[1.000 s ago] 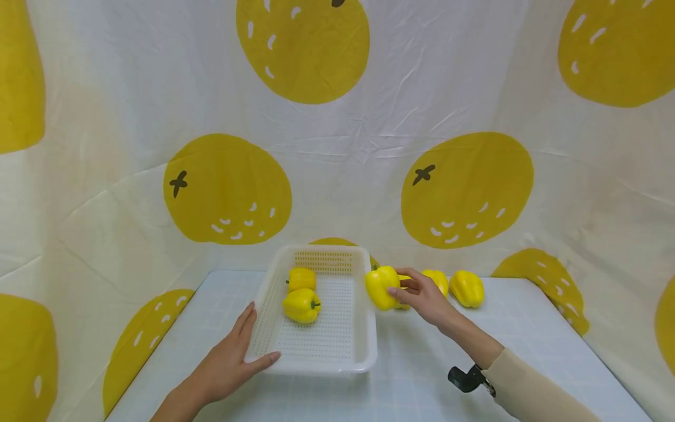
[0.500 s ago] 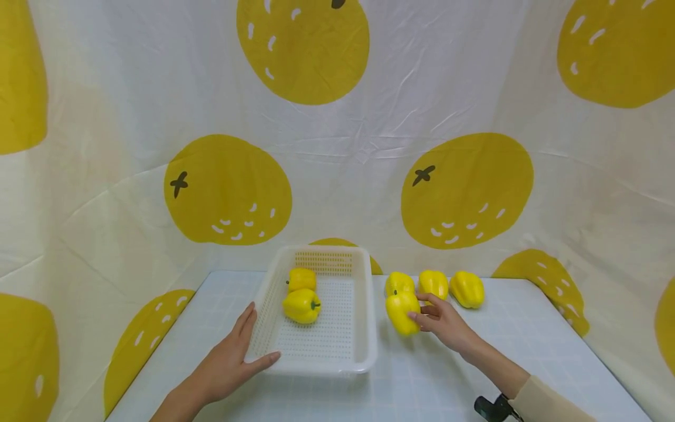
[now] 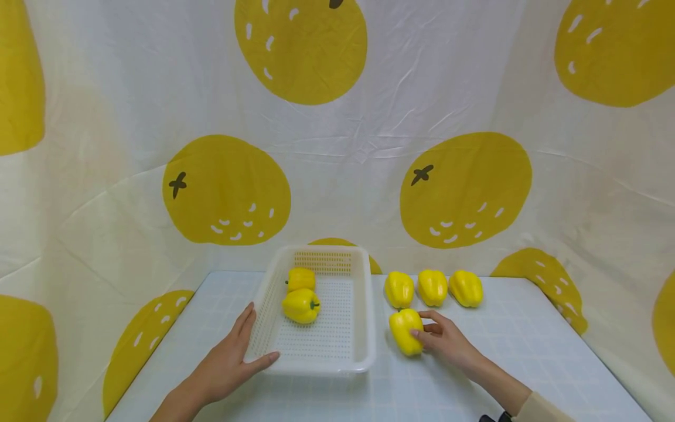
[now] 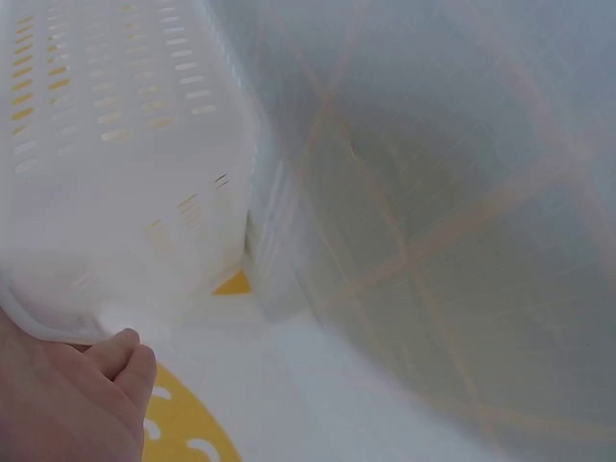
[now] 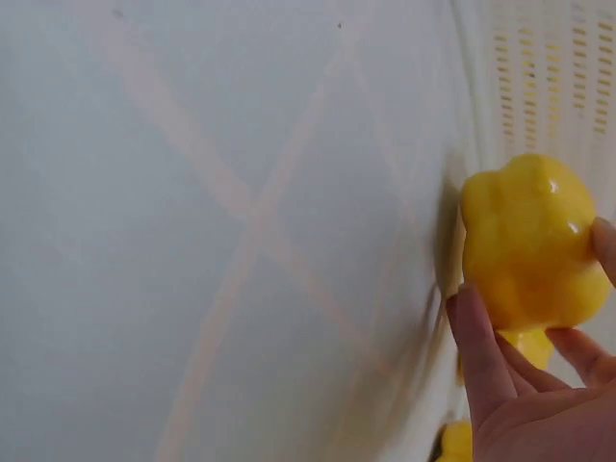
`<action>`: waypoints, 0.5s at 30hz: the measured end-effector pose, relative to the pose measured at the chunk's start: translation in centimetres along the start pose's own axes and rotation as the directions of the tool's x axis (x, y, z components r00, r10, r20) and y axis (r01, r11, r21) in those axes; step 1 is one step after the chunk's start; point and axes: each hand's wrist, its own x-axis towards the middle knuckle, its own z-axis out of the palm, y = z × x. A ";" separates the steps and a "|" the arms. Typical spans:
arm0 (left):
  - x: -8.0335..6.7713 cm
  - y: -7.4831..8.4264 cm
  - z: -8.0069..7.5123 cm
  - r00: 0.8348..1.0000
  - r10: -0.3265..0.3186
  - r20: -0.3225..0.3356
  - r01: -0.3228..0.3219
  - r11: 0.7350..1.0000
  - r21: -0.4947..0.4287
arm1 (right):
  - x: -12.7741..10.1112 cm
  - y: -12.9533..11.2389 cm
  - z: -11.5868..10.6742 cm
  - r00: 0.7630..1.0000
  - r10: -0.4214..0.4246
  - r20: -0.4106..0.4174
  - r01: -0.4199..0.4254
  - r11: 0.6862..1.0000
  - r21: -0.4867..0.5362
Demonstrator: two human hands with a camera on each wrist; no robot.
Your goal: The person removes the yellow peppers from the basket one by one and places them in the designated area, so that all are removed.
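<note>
My right hand (image 3: 448, 340) grips a yellow bell pepper (image 3: 406, 332) between thumb and fingers, low over the table just right of the basket. In the right wrist view this pepper (image 5: 534, 241) sits among the fingertips, its lobed end toward the camera. My left hand (image 3: 227, 357) holds the near left corner of a white plastic basket (image 3: 337, 368), its thumb on the front rim and its fingers along the left side. Two yellow bell peppers, the nearer one (image 3: 302, 306) and the farther one (image 3: 302, 279), lie inside the basket on its left.
Three more yellow bell peppers, a left one (image 3: 399, 288), a middle one (image 3: 432, 287) and a right one (image 3: 466, 288), stand in a row at the table's back right. A pale checked cloth covers the table (image 3: 474, 375). Behind it hangs a fruit-print curtain (image 3: 343, 176).
My right hand has carried its pepper from beside the basket's right rim rightward and down toward the table, in front of the row. The left hand and the basket have stayed in place.
</note>
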 end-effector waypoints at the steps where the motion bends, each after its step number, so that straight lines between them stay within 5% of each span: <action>1: 0.0 0.0 0.0 1.000 0.000 0.000 0.000 1.000 0.001 | -0.1 0.0 0.0 1.000 -0.009 0.008 0.009 1.000 -0.002; 15: 0.1 -0.2 0.2 1.000 0.006 -0.009 -0.006 1.000 -0.007 | -0.3 0.0 0.6 1.000 -0.005 0.011 0.005 1.000 -0.016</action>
